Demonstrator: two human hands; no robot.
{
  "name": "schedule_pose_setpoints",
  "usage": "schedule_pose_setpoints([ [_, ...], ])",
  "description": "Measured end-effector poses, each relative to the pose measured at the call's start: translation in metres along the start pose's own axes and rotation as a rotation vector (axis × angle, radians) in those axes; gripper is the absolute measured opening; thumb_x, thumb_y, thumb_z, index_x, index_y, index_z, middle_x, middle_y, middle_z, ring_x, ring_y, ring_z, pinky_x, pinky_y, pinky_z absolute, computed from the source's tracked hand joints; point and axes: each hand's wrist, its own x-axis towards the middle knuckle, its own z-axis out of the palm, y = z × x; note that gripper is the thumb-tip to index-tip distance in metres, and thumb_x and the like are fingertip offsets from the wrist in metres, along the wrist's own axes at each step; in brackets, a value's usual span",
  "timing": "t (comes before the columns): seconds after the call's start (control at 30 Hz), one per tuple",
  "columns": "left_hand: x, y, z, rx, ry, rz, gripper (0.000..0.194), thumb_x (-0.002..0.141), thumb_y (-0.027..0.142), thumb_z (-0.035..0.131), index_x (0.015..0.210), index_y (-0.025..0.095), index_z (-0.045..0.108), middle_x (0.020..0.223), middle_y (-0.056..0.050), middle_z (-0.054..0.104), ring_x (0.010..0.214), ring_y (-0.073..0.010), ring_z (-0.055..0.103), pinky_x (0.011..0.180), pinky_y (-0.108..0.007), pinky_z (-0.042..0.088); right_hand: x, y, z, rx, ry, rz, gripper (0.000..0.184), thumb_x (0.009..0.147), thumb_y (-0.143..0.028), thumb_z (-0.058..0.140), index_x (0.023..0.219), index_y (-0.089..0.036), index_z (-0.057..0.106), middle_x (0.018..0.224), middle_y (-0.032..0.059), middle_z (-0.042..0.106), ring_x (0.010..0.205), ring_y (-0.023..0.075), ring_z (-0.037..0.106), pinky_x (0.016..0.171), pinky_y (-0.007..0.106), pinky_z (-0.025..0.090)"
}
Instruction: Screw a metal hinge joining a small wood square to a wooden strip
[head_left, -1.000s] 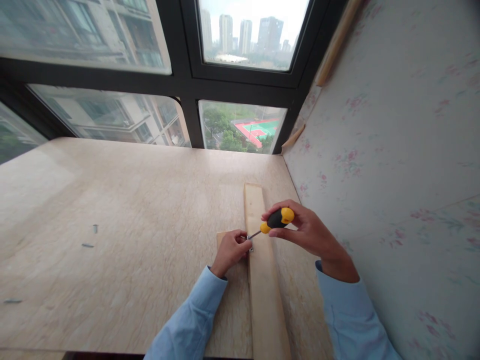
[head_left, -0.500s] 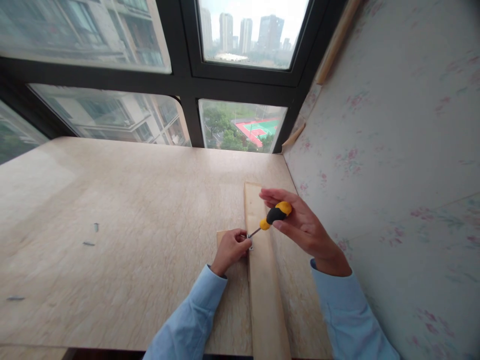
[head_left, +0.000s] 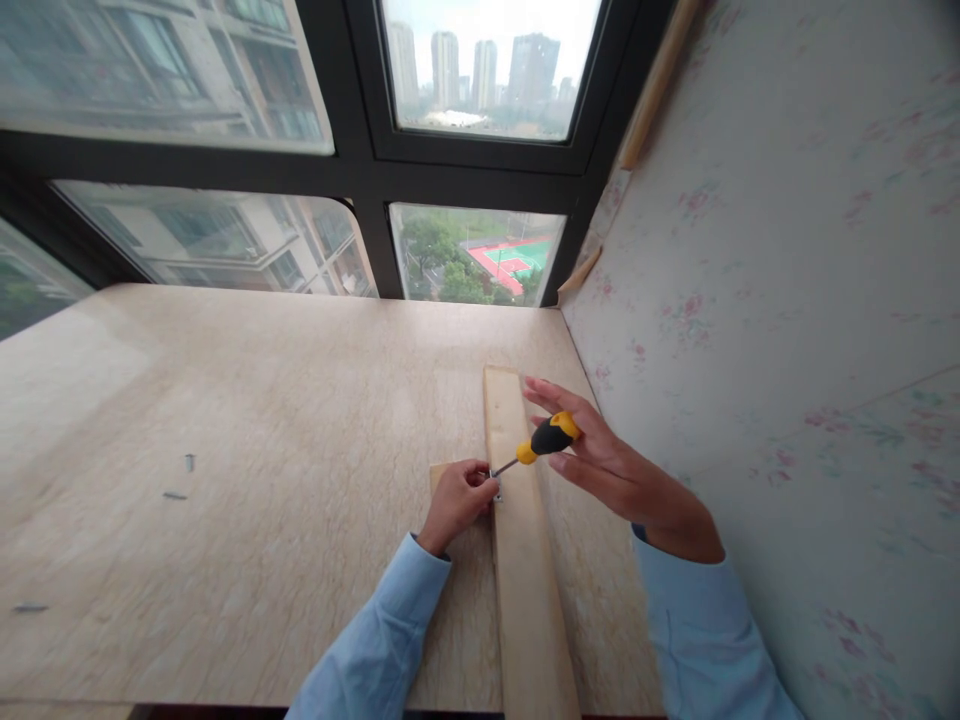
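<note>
On the marbled tabletop (head_left: 300, 400), we have a long wooden board (head_left: 525, 580) lying flat, its far end toward the dark window frame (head_left: 480, 172). Our left hand (head_left: 454, 502) has thumb and fingers pinched on a small metal bracket (head_left: 498, 492) at the board's left edge; our fingertips hide part of it. Our right hand (head_left: 611, 468) is loosely open about the yellow-and-black handle of the screwdriver (head_left: 551, 436), fingers extended above it and thumb below. The screwdriver slants down over the board, its tip at our left fingertips. A second piece of wood (head_left: 439, 474) shows just behind our left hand. Well off to our left lie three loose screws (head_left: 175, 496), two near each other and one closer to the near edge. The flowered wall (head_left: 787, 250) rises on our right.
</note>
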Motion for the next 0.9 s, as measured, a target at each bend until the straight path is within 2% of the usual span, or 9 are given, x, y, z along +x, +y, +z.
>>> schedule_pose_setpoints([
  [0.13, 0.000, -0.001, 0.000, -0.006, 0.007, 0.019, 0.031, 0.072, 0.019, 0.062, 0.100, 0.008, 0.068, 0.068, -0.001, 0.062, 0.059, -0.0131, 0.058, 0.050, -0.022, 0.051, 0.004, -0.002, -0.002, -0.183, 0.129, 0.059, 0.041, 0.094, -0.040, 0.063, 0.132, -0.026, 0.055, 0.125, 0.0094, 0.065, 0.114, 0.0247, 0.065, 0.097, 0.041, 0.056],
  [0.23, 0.000, -0.002, 0.001, -0.010, 0.000, 0.038, 0.029, 0.072, 0.020, 0.061, 0.097, 0.008, 0.069, 0.068, -0.001, 0.063, 0.059, -0.0132, 0.059, 0.050, -0.022, 0.050, 0.012, 0.005, 0.007, -0.469, 0.407, 0.141, 0.048, 0.080, -0.057, 0.074, 0.104, -0.018, 0.062, 0.094, 0.0097, 0.068, 0.086, 0.0274, 0.068, 0.083, 0.046, 0.057],
  [0.3, -0.001, -0.002, 0.001, -0.003, 0.000, 0.040, 0.028, 0.072, 0.021, 0.061, 0.097, 0.009, 0.069, 0.068, -0.002, 0.064, 0.060, -0.0132, 0.059, 0.051, -0.022, 0.051, 0.013, 0.010, 0.013, -0.466, 0.424, 0.147, 0.056, 0.083, -0.060, 0.068, 0.116, -0.017, 0.056, 0.103, 0.0133, 0.066, 0.094, 0.0301, 0.067, 0.088, 0.051, 0.055],
  [0.4, -0.001, -0.001, 0.000, 0.010, 0.002, 0.032, 0.029, 0.073, 0.021, 0.061, 0.098, 0.009, 0.069, 0.071, -0.003, 0.065, 0.060, -0.0131, 0.059, 0.051, -0.022, 0.051, 0.008, 0.012, 0.013, -0.211, 0.255, 0.085, 0.066, 0.094, -0.048, 0.059, 0.148, -0.025, 0.029, 0.140, 0.0159, 0.052, 0.131, 0.0279, 0.053, 0.108, 0.051, 0.045],
  [0.5, -0.001, 0.000, 0.000, 0.005, 0.000, 0.031, 0.029, 0.072, 0.021, 0.061, 0.097, 0.009, 0.069, 0.071, -0.003, 0.065, 0.060, -0.0127, 0.058, 0.051, -0.022, 0.051, 0.002, 0.007, 0.006, 0.020, 0.079, 0.027, 0.069, 0.099, -0.034, 0.054, 0.154, -0.036, 0.013, 0.159, 0.0102, 0.033, 0.147, 0.0215, 0.035, 0.116, 0.047, 0.037],
  [0.6, 0.000, -0.002, 0.001, 0.000, 0.008, 0.040, 0.028, 0.072, 0.020, 0.061, 0.096, 0.009, 0.069, 0.069, -0.002, 0.063, 0.060, -0.0128, 0.058, 0.052, -0.022, 0.052, 0.004, 0.000, 0.002, -0.003, 0.071, 0.061, 0.051, 0.097, -0.037, 0.058, 0.143, -0.030, 0.039, 0.138, 0.0095, 0.057, 0.128, 0.0214, 0.057, 0.103, 0.040, 0.050],
  [0.73, 0.000, -0.003, 0.001, -0.007, 0.002, 0.054, 0.026, 0.072, 0.020, 0.061, 0.094, 0.010, 0.070, 0.068, -0.001, 0.062, 0.061, -0.0128, 0.058, 0.051, -0.022, 0.052, 0.013, -0.001, 0.009, -0.479, 0.399, 0.219, 0.050, 0.078, -0.064, 0.071, 0.097, -0.019, 0.059, 0.084, 0.0062, 0.067, 0.076, 0.0229, 0.067, 0.072, 0.036, 0.055],
  [0.8, -0.001, -0.002, 0.000, -0.011, 0.001, 0.056, 0.026, 0.072, 0.020, 0.062, 0.094, 0.010, 0.070, 0.068, -0.001, 0.063, 0.060, -0.0126, 0.058, 0.051, -0.021, 0.051, 0.014, 0.003, 0.014, -0.545, 0.446, 0.235, 0.060, 0.078, -0.070, 0.066, 0.105, -0.018, 0.056, 0.089, 0.0088, 0.066, 0.079, 0.0252, 0.066, 0.074, 0.040, 0.055],
  [0.9, -0.002, 0.001, 0.000, -0.012, 0.006, 0.043, 0.026, 0.072, 0.020, 0.064, 0.096, 0.010, 0.070, 0.070, -0.002, 0.064, 0.061, -0.0126, 0.059, 0.052, -0.021, 0.051, 0.009, 0.007, 0.016, -0.321, 0.289, 0.133, 0.067, 0.092, -0.058, 0.058, 0.142, -0.020, 0.034, 0.129, 0.0165, 0.058, 0.117, 0.0279, 0.061, 0.099, 0.047, 0.051],
])
